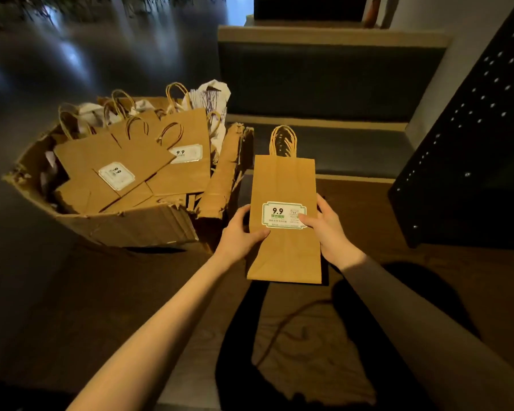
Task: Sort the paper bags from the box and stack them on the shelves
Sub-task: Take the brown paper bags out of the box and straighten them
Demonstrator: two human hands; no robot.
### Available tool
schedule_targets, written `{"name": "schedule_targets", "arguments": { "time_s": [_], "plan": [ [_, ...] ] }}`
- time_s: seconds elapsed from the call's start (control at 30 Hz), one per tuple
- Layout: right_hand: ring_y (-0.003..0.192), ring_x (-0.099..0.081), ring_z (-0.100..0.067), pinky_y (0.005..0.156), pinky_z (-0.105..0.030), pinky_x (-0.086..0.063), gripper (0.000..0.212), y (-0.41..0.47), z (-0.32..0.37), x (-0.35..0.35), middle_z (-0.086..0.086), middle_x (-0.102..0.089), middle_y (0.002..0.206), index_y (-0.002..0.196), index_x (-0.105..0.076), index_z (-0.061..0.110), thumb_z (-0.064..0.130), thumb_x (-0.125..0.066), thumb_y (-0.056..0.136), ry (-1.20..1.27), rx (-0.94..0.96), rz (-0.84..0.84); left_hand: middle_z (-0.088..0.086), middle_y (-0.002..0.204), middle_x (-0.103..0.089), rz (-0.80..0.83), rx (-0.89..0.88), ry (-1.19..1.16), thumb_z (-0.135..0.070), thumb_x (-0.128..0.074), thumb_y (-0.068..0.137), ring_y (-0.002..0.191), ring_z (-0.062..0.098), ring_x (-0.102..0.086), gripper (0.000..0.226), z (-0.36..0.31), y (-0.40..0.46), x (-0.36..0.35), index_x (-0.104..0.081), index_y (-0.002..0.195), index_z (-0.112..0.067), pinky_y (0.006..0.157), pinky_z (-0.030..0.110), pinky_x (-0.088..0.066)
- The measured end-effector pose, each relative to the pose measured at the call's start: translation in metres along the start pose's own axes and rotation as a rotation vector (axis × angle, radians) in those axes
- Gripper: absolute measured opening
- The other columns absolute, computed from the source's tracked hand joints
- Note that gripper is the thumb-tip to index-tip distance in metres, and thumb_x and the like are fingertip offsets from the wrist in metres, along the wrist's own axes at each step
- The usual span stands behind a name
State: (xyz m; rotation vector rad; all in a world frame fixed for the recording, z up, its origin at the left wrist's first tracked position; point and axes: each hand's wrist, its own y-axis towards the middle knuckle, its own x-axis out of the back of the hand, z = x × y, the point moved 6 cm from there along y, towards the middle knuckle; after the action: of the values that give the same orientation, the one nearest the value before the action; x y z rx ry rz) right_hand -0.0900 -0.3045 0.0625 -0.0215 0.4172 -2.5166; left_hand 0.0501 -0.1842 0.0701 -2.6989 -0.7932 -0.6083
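Gripping a flat brown bag point(282, 185) by its side edges, the left hand point(240, 232) and right hand point(327, 226) hold it above the floor point(131, 292), handles pointing away. Left of it, a torn box point(125, 226) holds more bags point(149, 155).

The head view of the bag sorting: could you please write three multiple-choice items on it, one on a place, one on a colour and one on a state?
1. Where is the cardboard box relative to the held paper bag?
A. left of it
B. right of it
C. under it

2. What colour is the label's border?
A. red
B. green
C. blue

3. How is the bag held?
A. left hand only
B. right hand only
C. both hands

Answers: 1 A, the box sits left; 2 B, green frame around "9.9"; 3 C, a hand grips each edge.
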Motion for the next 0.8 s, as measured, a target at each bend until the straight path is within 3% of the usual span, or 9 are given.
{"name": "schedule_targets", "arguments": {
  "time_s": [0.13,0.23,0.37,0.47,0.57,0.7,0.8],
  "plan": [
    [0.115,-0.058,-0.023,0.093,-0.041,-0.050,0.060,0.012,-0.052,-0.005,-0.007,-0.058,0.128,0.143,-0.037,0.018,-0.006,-0.052,0.090,-0.006,-0.089,-0.005,0.005,0.136,-0.051,0.028,0.112,0.045,-0.019,-0.071,0.082,0.123,0.023,-0.050,0.068,0.045,-0.002,-0.017,-0.037,0.140,-0.013,0.099,0.032,-0.040],
    [0.117,-0.056,-0.026,0.097,-0.044,-0.047,0.059,0.024,-0.092,-0.009,-0.010,-0.057,0.130,0.143,-0.036,0.013,-0.008,-0.052,0.090,-0.047,-0.154,-0.037,0.007,0.134,-0.054,0.032,0.190,0.102,-0.022,-0.074,0.079,0.116,0.024,-0.054,0.067,0.077,-0.001,-0.026,-0.041,0.137,-0.014,0.095,0.035,-0.045],
    [0.116,-0.056,-0.028,0.093,-0.036,-0.047,0.045,0.038,-0.123,-0.013,-0.015,-0.056,0.131,0.137,-0.043,0.004,-0.001,-0.052,0.093,-0.180,-0.212,-0.011,0.007,0.130,-0.057,0.003,0.291,0.116,-0.024,-0.074,0.079,0.115,0.024,-0.055,0.064,0.103,0.002,-0.032,-0.045,0.135,-0.015,0.092,0.032,-0.043],
    [0.127,-0.047,-0.030,0.106,-0.043,-0.039,0.060,0.047,-0.138,-0.013,-0.014,-0.045,0.142,0.146,-0.028,0.004,0.005,-0.054,0.092,-0.246,-0.254,-0.002,0.009,0.128,-0.058,-0.011,0.372,0.117,-0.024,-0.074,0.080,0.117,0.025,-0.055,0.058,0.114,0.003,-0.038,-0.049,0.130,-0.010,0.095,0.034,-0.045],
    [0.133,-0.040,-0.029,0.109,-0.040,-0.034,0.068,0.046,-0.140,-0.010,-0.013,-0.040,0.145,0.149,-0.018,0.003,-0.001,-0.053,0.091,-0.285,-0.264,0.002,0.015,0.118,-0.062,-0.025,0.496,0.115,-0.029,-0.073,0.081,0.110,0.029,-0.058,0.047,0.125,0.001,-0.042,-0.056,0.116,-0.002,0.084,0.035,-0.050],
    [0.140,-0.029,-0.028,0.109,-0.036,-0.030,0.073,0.031,-0.146,-0.004,-0.013,-0.026,0.153,0.150,-0.012,0.003,0.007,-0.057,0.093,-0.190,-0.371,0.030,0.019,0.111,-0.064,-0.042,0.503,0.118,-0.027,-0.066,0.087,0.104,0.030,-0.060,0.035,0.121,-0.002,-0.045,-0.060,0.104,0.002,0.078,0.032,-0.047],
    [0.135,-0.037,-0.028,0.107,-0.037,-0.033,0.065,0.020,-0.152,-0.002,-0.012,-0.036,0.148,0.147,-0.025,0.004,0.008,-0.058,0.091,-0.157,-0.368,0.078,0.021,0.113,-0.063,-0.096,0.486,0.149,-0.023,-0.063,0.089,0.109,0.034,-0.057,0.032,0.114,-0.005,-0.043,-0.060,0.105,0.004,0.083,0.032,-0.045]
  ]
}}
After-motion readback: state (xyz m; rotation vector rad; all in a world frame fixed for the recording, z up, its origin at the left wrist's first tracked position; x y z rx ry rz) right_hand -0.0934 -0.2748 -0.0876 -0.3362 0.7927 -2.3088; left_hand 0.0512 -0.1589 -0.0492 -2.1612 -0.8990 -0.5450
